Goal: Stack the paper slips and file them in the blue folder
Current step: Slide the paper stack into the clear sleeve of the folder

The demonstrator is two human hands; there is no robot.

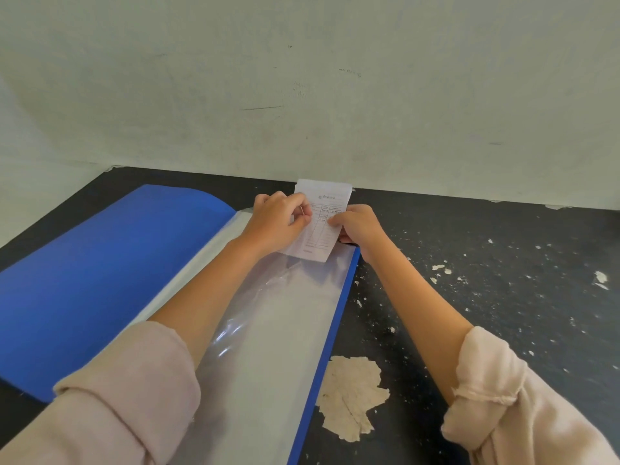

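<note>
Your left hand and right hand pinch the stacked paper slips at the top edge of the open blue folder's clear sleeve.

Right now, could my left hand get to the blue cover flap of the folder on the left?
Probably yes. The left hand is pinching the paper slips at the far end of the plastic sleeve, and the blue cover lies open right beside that forearm with nothing on it. It would need to let go of the slips first.
</note>
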